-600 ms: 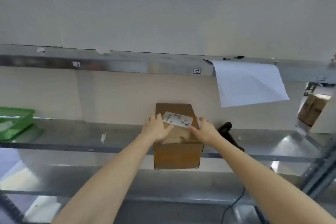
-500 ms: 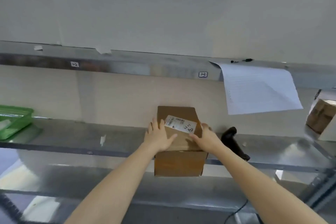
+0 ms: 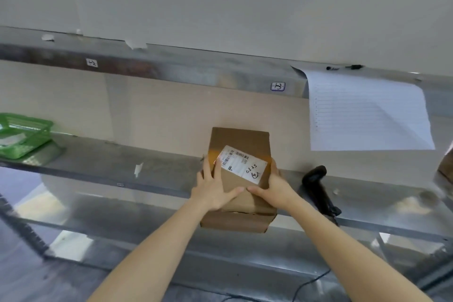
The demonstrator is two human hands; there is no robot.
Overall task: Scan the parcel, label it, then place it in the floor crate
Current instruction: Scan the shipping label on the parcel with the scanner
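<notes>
A brown cardboard parcel [image 3: 239, 140] sits at the front edge of the metal shelf [image 3: 103, 162], its near end hanging over the edge. A white label [image 3: 241, 164] with a barcode and handwritten "0325" lies on its top. My left hand [image 3: 214, 191] grips the parcel's left side, thumb across the top. My right hand [image 3: 272, 189] grips the right side, thumb pointing inward until it nearly meets the left thumb. A black handheld scanner [image 3: 317, 187] lies on the shelf just right of the parcel. No floor crate is in view.
A green plastic basket [image 3: 23, 133] holding papers stands at the shelf's far left. A lined paper sheet [image 3: 367, 113] hangs from the upper shelf rail at the right. Another cardboard box [image 3: 446, 164] shows at the right edge. A lower shelf and a black cable [image 3: 304, 284] lie below.
Both hands slid from the label on top to the parcel's sides, thumbs now meeting on the near top edge. The parcel has come a little further over the shelf edge.
</notes>
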